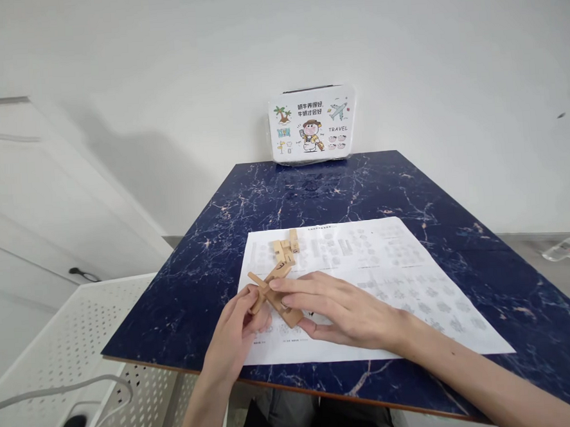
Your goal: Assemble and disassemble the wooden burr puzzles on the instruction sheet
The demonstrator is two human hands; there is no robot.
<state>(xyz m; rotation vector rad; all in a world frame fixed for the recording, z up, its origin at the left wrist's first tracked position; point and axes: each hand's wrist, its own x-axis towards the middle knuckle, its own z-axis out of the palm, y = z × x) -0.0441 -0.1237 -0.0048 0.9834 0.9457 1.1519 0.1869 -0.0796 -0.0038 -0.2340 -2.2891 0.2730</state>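
Observation:
A small wooden puzzle of crossed notched bars (pixel 274 293) rests on a printed instruction sheet (pixel 389 265) near the table's front left. My left hand (pixel 237 335) pinches its left end with thumb and fingers. My right hand (pixel 341 306) reaches over from the right, its fingers curled on the bars from above and the thumb underneath. A few loose wooden pieces (pixel 286 247) lie on the sheet just beyond the puzzle.
The table (pixel 483 214) has a dark blue marbled top. A white box with cartoon pictures (pixel 312 125) stands at its far edge against the wall. A white perforated cart (pixel 80 342) with a cable sits at the left. A plastic bottle (pixel 568 246) lies on the floor at right.

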